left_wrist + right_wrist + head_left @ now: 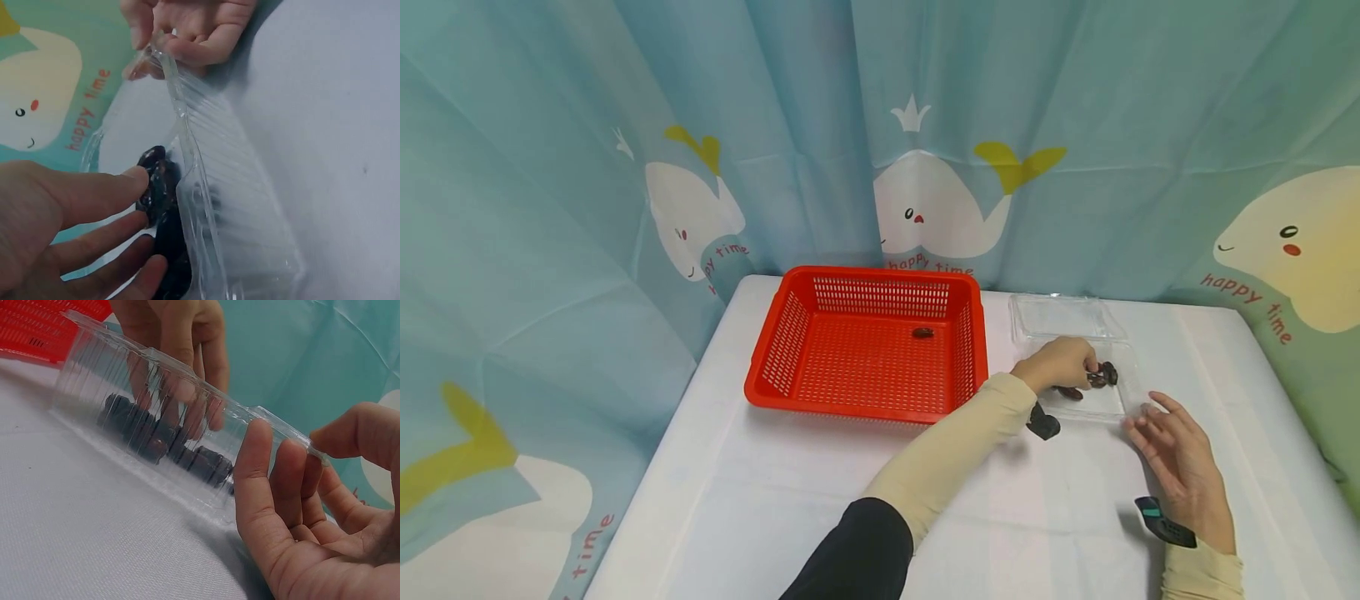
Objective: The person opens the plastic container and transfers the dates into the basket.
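A clear plastic box [1093,416], its lid folded back, stands on the table's right side with several dark, glossy dates [1105,375] inside. My left hand [1060,363] reaches down into it. In the left wrist view its thumb touches one of the dates [164,187], while the other fingers spread loosely alongside; no lifted date shows. At the box's near right corner is my right hand [1186,471]. The right wrist view shows this hand [325,506] pinching the rim between thumb and fingers. One date [922,332] lies in the red basket [842,407].
The red basket stands left of the box, with my left forearm passing its near right corner. The transparent lid [1060,317] lies behind the box. A whale-patterned curtain [820,125] hangs around the back and sides of the white table [760,500].
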`<control>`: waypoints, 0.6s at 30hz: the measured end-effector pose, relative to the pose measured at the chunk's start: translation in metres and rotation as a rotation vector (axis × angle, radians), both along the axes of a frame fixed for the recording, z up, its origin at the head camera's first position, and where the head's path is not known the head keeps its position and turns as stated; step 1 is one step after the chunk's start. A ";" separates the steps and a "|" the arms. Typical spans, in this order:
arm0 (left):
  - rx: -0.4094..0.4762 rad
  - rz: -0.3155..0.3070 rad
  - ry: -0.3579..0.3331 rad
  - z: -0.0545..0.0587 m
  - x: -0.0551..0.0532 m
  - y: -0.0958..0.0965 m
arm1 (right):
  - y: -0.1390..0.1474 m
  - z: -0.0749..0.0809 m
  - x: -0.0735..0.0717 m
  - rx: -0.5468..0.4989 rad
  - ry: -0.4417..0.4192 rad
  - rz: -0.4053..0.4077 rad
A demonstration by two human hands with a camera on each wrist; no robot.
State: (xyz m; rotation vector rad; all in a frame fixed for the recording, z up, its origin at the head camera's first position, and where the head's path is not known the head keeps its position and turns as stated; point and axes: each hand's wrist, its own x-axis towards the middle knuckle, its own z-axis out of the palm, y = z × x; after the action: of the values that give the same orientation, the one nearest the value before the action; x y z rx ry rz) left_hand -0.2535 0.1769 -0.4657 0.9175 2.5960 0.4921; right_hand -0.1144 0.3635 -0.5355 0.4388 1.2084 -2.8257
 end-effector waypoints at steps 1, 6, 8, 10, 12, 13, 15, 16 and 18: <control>0.002 0.015 -0.004 -0.001 0.000 0.001 | 0.000 0.000 -0.001 0.007 -0.005 0.000; 0.024 0.102 -0.013 -0.007 0.001 0.006 | 0.000 0.001 -0.002 0.016 -0.026 -0.003; 0.039 0.145 -0.013 -0.009 0.003 0.009 | 0.000 0.001 -0.002 0.018 -0.024 -0.004; 0.044 0.177 0.010 -0.012 0.006 0.011 | 0.000 0.000 -0.001 0.020 -0.016 -0.001; 0.033 0.203 0.032 -0.016 0.009 0.013 | 0.000 0.000 0.000 0.016 -0.006 0.006; 0.018 0.212 0.050 -0.018 0.011 0.015 | 0.000 -0.001 0.000 0.015 0.000 0.005; -0.015 0.218 0.092 -0.022 0.014 0.017 | -0.001 -0.002 -0.001 0.008 0.012 0.006; -0.027 0.221 0.110 -0.024 0.015 0.018 | -0.001 -0.002 -0.001 0.000 0.020 0.007; -0.048 0.220 0.143 -0.027 0.017 0.020 | -0.001 -0.003 -0.001 -0.006 0.033 0.005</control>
State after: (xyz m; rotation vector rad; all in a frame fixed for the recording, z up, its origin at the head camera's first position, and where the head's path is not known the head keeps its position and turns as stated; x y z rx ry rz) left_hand -0.2360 0.1967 -0.4931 0.6778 2.8429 0.4318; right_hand -0.1156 0.3620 -0.5380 0.3904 1.2047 -2.8422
